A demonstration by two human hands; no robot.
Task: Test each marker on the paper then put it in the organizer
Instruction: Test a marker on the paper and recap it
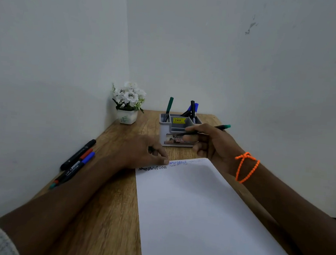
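Left to right, as I see it from the head camera. A pale wall meets a second wall in a corner; the second bears a dark scuff. Against the left edge of the wooden table lie loose markers, capped black, red and blue, side by side. In the corner stands a white pot of white flowers. My left hand rests at the paper's far left corner, fingertips curled down onto the sheet's edge, something small and dark pinched inside; what, I cannot tell. Zigzag test strokes cross the paper's far edge. Behind stands the grey organizer, markers upright in it. My right hand, an orange bracelet at the wrist, grips a green-ended marker just before the organizer.
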